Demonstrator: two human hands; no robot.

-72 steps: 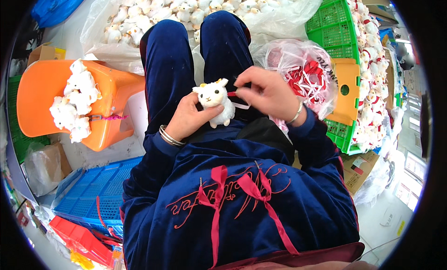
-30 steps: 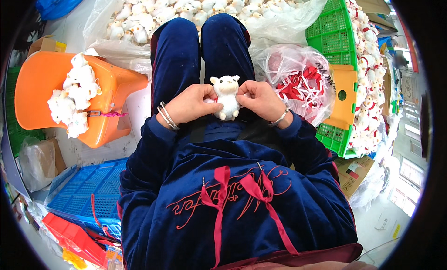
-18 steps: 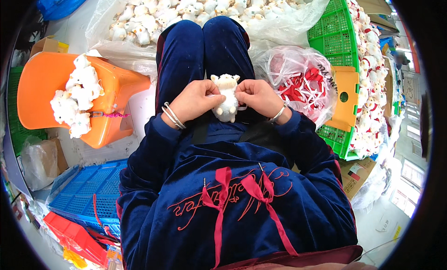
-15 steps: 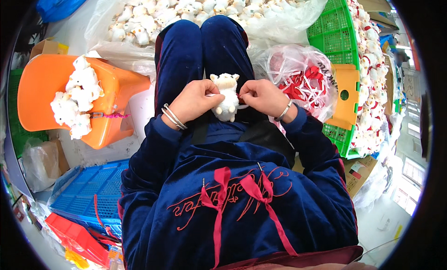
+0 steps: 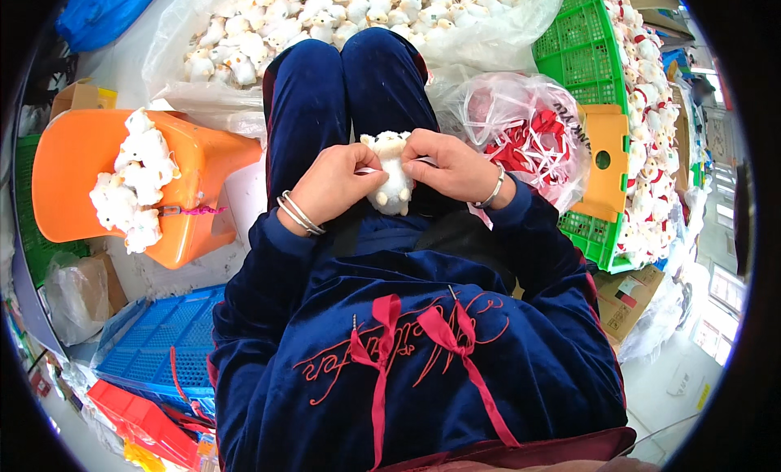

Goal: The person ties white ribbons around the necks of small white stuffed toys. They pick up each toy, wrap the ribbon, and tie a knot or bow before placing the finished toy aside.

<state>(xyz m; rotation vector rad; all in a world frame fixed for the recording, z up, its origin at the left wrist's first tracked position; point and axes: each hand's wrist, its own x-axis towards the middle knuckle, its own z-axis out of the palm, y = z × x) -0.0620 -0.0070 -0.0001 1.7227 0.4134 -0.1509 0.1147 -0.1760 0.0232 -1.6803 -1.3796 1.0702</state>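
Both our hands are at the white plush sheep (image 5: 392, 191) now, which sits over our lap between them, head toward the knees, feet toward our jacket (image 5: 455, 374). Left hand (image 5: 335, 182): thumb and forefinger pinched on a pale ribbon (image 5: 368, 170) at the toy's neck side, about where it was half a second ago. Right hand (image 5: 450, 169): that's the change. It stood off to the side with a red bit at the fingertips; now it's in against the sheep, fingers overlapping the head edge, thumb and forefinger closed, pale sliver between them. Red bit now hidden. Versus 2.4 s ago, the left hand had the toy's body and the face looked up at us; now the face is tipped away.

Surroundings match: plush toys (image 5: 135, 183) on the orange chair (image 5: 65, 175), ribbons (image 5: 525, 151) in the clear plastic bag (image 5: 482, 106) right of our knees, green crate (image 5: 579, 61) beyond, plush heap (image 5: 317, 18) ahead.
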